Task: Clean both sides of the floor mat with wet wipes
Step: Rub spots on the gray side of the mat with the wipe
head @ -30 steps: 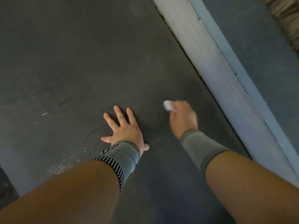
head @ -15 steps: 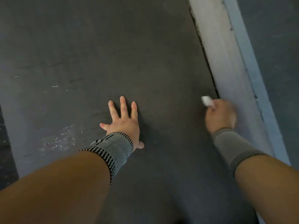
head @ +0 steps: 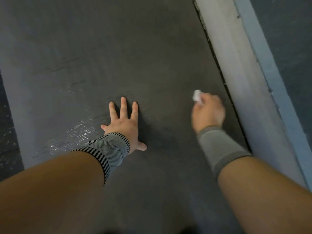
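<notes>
A dark grey textured floor mat [head: 118, 48] fills most of the view. My left hand [head: 124, 123] lies flat on it with fingers spread, palm down, near the middle. My right hand [head: 208, 112] is blurred, to the right on the mat, and grips a crumpled white wet wipe [head: 197, 96] that sticks out past the fingers and touches the mat. A wet, shiny patch [head: 72, 132] shows on the mat left of my left hand. Both wrists wear knitted grey bands.
A pale raised strip [head: 236, 73] runs along the mat's right edge, with a blue band [head: 270, 70] beside it and dark floor further right. Dark speckled floor [head: 8, 132] shows past the mat's left edge.
My right hand with the wipe swept right toward the mat's edge, then came back a little to the left. My left hand stayed pressed flat on the mat.
</notes>
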Motion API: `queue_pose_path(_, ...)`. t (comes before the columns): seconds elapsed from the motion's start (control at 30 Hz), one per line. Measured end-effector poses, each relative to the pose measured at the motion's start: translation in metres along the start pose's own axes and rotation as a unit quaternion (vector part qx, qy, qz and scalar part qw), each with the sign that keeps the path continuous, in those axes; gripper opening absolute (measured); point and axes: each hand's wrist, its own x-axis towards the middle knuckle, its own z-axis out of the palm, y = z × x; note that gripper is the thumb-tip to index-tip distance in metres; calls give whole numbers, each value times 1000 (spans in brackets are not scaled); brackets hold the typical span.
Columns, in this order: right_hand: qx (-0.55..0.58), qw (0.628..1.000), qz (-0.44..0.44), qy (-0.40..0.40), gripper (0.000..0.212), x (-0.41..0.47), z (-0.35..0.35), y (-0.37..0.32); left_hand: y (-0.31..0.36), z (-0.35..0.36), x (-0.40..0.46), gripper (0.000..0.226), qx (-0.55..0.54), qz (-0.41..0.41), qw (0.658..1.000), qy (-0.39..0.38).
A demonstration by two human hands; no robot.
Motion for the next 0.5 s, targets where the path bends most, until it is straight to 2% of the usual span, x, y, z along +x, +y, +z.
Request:
queue_pose_path(0.03,13,995,-80,-56,25,-20,10,-20,0,0,0,145,-4,1,1000,2)
queue_pose_path(0.1,31,957,-236,-167,29,-57,24,-48,-1,1,-1,144,-8,3,1000,11)
queue_pose_path(0.13,31,946,-270,-178,31,-60,25,-48,-1,1,-1,144,-8,5,1000,13)
queue_pose_path(0.2,-7,973,-205,-108,30,-29,17,-22,-1,2,-1,145,-6,7,1000,16)
queue_pose_path(0.27,-49,998,-35,0,25,12,0,17,-2,3,1,145,-3,7,1000,17)
queue_pose_path(0.3,-47,996,60,35,24,22,-9,31,-2,4,1,145,-2,8,1000,16)
queue_pose_path(0.33,-43,991,114,52,24,24,-9,34,-2,4,1,145,-1,8,1000,15)
queue_pose_path(0.37,-34,993,106,47,25,16,-5,22,-2,4,1,145,1,9,1000,16)
queue_pose_path(0.43,4,998,-31,-45,25,-20,12,-21,-1,3,0,144,2,8,1000,18)
queue_pose_path(0.5,52,968,-201,-139,30,-58,20,-52,-1,3,-1,144,4,7,1000,24)
